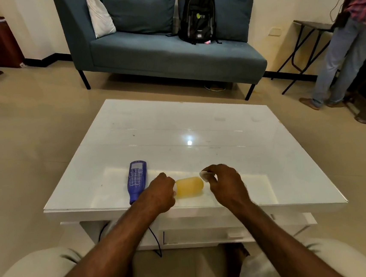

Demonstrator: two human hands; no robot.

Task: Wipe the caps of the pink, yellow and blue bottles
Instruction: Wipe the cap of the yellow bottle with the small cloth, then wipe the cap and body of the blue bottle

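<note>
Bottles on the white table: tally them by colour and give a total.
Blue bottle: 1, lying down
Yellow bottle: 1, lying down, left hand at its cap end
Pink: 0 in view
Total: 2

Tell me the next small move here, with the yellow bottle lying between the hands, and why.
Probably bring the right hand with its white wipe across to the bottle's left end. The yellow bottle lies on its side on the table, and the left hand covers that end, where the cap seems to be, though hidden. The wipe sits off the opposite end, touching nothing.
</note>
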